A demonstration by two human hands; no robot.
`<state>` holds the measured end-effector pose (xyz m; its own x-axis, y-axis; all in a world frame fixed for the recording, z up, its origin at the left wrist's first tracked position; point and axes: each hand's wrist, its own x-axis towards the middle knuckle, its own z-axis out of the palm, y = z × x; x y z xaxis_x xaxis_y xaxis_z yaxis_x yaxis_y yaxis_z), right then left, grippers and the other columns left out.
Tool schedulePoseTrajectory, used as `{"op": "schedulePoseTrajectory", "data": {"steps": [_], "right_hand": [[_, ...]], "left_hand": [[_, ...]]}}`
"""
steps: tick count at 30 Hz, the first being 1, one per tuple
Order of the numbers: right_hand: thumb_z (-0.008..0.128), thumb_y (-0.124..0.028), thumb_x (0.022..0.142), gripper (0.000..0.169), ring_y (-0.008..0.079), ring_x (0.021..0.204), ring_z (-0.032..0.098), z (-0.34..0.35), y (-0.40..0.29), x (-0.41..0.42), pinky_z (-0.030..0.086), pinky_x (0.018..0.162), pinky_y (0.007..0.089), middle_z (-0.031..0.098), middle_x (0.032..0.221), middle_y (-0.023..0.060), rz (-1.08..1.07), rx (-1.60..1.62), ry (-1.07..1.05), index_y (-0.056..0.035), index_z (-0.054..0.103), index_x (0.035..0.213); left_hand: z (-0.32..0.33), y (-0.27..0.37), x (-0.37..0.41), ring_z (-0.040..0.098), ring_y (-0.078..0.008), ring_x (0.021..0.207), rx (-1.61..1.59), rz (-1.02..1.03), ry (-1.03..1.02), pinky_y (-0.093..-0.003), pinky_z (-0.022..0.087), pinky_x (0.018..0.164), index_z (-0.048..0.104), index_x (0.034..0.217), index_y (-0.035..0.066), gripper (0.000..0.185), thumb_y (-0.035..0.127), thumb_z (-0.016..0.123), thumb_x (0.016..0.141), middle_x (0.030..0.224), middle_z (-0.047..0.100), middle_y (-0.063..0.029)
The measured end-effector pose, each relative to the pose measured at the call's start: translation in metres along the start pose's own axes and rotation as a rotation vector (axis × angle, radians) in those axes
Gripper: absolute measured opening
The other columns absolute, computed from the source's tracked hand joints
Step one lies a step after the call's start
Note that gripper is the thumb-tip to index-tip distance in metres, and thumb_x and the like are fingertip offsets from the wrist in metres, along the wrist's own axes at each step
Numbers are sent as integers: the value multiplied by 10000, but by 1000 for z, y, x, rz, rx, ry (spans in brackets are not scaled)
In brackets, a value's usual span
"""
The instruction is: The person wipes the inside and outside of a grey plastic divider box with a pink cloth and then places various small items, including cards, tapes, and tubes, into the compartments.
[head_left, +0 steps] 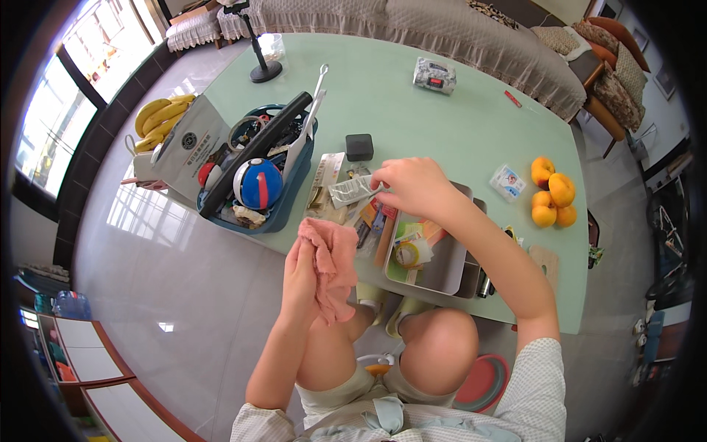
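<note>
A crumpled pink cloth [331, 265] hangs from my left hand [301, 273], held in front of the table's near edge above my lap. My right hand [411, 185] reaches over the small items, its fingertips at the right end of a silver-grey packet [351, 190]; whether they pinch it I cannot tell. Clear plastic packaging [326, 185] and assorted small packets lie beneath and beside that packet. Just below my right hand, a grey tray [448, 276] holds a roll of yellow tape [407, 254] and colourful papers. A black box [359, 147] stands behind the packet.
To the left, a blue basket [293, 204] is crammed with a ball, a black tube and tools, beside a paper bag [193, 143] and bananas [163, 119]. Peaches [560, 190], a small plastic pack [507, 183], a wipes pack [434, 75] and a black stand [265, 72] are on the table.
</note>
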<state>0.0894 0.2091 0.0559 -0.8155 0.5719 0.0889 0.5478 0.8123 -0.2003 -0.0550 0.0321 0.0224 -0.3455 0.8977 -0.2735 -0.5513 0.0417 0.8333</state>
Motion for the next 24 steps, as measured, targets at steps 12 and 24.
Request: {"op": "schedulePoseTrajectory", "data": {"steps": [12, 24], "right_hand": [[715, -108, 585, 193, 227, 797, 661, 44, 41, 53, 510, 664, 325, 677, 807, 79, 114, -330, -186, -126, 690, 775], [827, -202, 493, 336, 179, 817, 661, 46, 35, 82, 495, 652, 303, 686, 828, 4, 171, -382, -450, -167, 705, 804]], "left_hand": [[7, 5, 1, 550, -84, 786, -107, -112, 40, -226, 482, 671, 525, 995, 52, 239, 240, 380, 974, 907, 572, -24], [-7, -2, 7, 587, -168, 798, -156, -171, -56, -273, 523, 636, 443, 1143, -2, 407, 335, 303, 962, 1008, 554, -106]]}}
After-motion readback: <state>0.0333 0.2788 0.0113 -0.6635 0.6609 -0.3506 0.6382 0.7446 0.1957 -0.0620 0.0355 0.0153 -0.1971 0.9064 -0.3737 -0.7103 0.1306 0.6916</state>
